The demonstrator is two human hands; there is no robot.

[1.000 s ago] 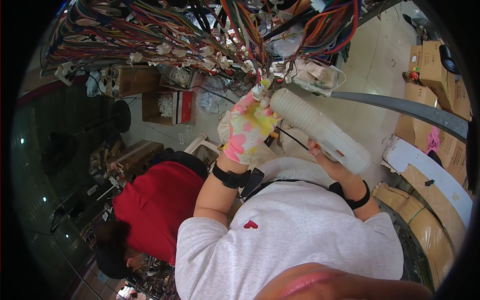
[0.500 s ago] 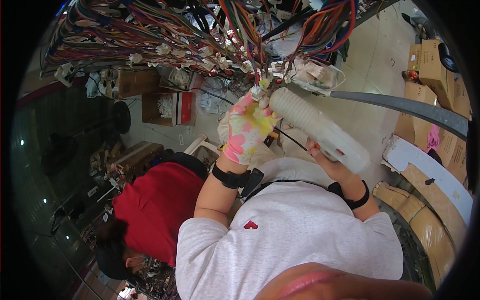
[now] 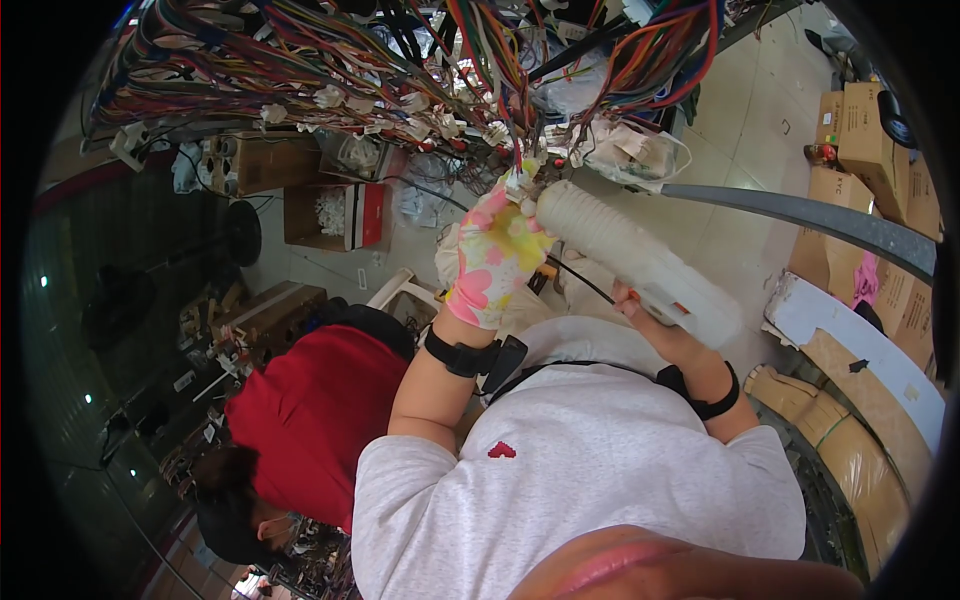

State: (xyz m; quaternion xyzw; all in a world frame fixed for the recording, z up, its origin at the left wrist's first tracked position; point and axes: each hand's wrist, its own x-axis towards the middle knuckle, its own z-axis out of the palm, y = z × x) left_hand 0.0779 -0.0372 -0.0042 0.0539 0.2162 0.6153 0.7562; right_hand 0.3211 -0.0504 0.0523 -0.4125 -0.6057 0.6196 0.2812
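Note:
My left hand (image 3: 495,250), in a white glove with pink and yellow flower print, is raised below the hanging wires. Its fingers pinch a white connector (image 3: 520,186) at the end of a wire bundle (image 3: 518,130). My bare right hand (image 3: 650,318) is closed around a white gun-shaped tool (image 3: 620,255) with a ribbed barrel and a small orange part near its rear. The barrel's front end is right beside the left fingertips and the connector; I cannot tell whether it touches. Part of the right hand is hidden behind the tool. A black cord (image 3: 580,277) runs by the right fingers.
Dense coloured wire harnesses (image 3: 300,70) hang across the top. A grey curved bar (image 3: 810,212) reaches in from the right. Cardboard boxes (image 3: 875,140) stand at the far right, an open box (image 3: 318,215) at left. A person in red (image 3: 310,410) bends at the left.
The tool in my right hand has shifted slightly, its barrel tip a little lower and to the left. My left hand keeps its pinch on the connector, with a slight movement of the fingers.

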